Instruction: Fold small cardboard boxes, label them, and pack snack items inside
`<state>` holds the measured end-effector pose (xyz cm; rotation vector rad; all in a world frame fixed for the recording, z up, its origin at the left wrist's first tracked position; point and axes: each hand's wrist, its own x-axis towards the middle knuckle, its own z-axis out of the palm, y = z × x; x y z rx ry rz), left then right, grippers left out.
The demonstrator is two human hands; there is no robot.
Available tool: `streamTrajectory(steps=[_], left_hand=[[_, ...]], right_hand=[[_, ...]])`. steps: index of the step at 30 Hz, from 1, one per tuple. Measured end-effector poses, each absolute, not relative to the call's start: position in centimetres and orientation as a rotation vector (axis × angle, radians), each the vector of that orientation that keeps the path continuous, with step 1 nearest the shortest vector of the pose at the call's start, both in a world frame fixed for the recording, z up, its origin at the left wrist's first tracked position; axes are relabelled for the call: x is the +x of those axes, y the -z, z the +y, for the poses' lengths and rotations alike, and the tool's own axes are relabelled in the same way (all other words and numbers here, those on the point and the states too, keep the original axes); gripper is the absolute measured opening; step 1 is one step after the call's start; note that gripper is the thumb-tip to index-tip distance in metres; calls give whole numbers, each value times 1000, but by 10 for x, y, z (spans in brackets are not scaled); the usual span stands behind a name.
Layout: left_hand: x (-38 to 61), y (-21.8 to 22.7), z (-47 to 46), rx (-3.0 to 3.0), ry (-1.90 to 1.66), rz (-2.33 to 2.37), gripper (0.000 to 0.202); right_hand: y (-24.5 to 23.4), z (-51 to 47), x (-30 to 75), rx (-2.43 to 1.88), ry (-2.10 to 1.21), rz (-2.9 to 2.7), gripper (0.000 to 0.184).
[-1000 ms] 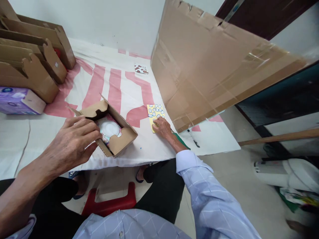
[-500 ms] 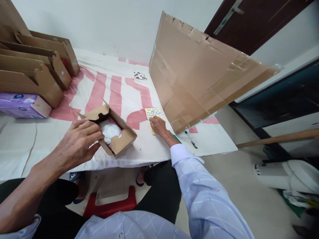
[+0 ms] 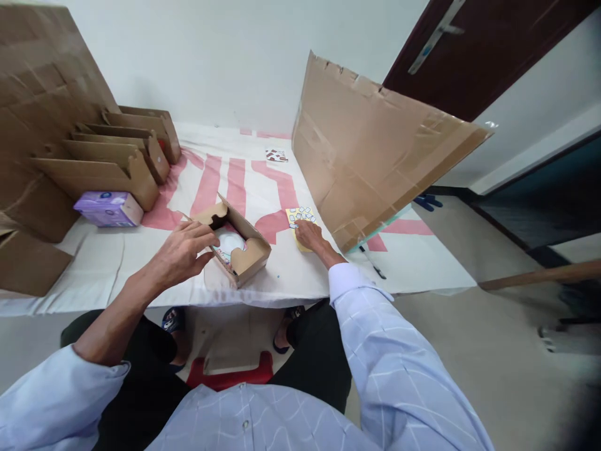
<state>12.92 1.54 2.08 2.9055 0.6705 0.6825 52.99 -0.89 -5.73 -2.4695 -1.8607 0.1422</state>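
My left hand [image 3: 188, 247] rests at the near left edge of an open cardboard box [image 3: 253, 258]. Its fingers curve over the rim while the thumb stands apart from them outside. Inside that box is a white round thing [image 3: 231, 242] in a colourful printed wrapping, partly hidden by cardboard tabs. Right of the box, my right hand [image 3: 310, 235] has bent fingers on a yellow card [image 3: 304, 212] printed with pale blue-white squares. The fingers look closed at the card's lower part; their tips are partly hidden.
Several upright cardboard boxes [image 3: 136, 169] and a purple pack [image 3: 107, 208] stand at left. A large cardboard panel [image 3: 361, 150] leans at right, with a black and white pen [image 3: 373, 263] by its base. A brown-and-white card [image 3: 276, 155] lies farther back on the cloth-covered table [image 3: 188, 288].
The view has shifted, so things sit farther right and more of the left side shows. Both hands keep nearly the same places at the cardboard box and the yellow card.
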Motion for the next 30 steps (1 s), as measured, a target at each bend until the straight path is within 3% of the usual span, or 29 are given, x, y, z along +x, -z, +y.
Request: streamTrajectory(steps=[5,9,12,13,16,18,23,27,30], left_hand=[[119,-24,11,2922,-802,690,14],[112,-18,-3,2853,-888,678,20],[107,-13,-10,2825,-926,734,23],[106,-12,-12,2837,-929,765,23],[107,-11,-21,2921,-926,844,24],[112,-11,-36,2997,-880,871,25],[136,-22,-86,3061,-623,846,25],[137,-46,-72,2809,-474,680,32],[132,-57,-22,2685,-306,700,26]], right_hand=[[44,-37,502,-2276,-120,-1742,39],[23,-64,456,-1670,-208,-1639,30],[10,-76,421,-1362,-202,-1707,43],[7,-76,413,-1350,-187,-1730,45],[4,-63,407,-1443,-229,-1769,22],[1,-52,411,-1521,-215,-1761,17],[-17,-49,399,-1395,218,-1974,18],[-27,-56,370,-1081,-50,-2487,25],[-35,-53,359,-1180,-178,-2710,29]])
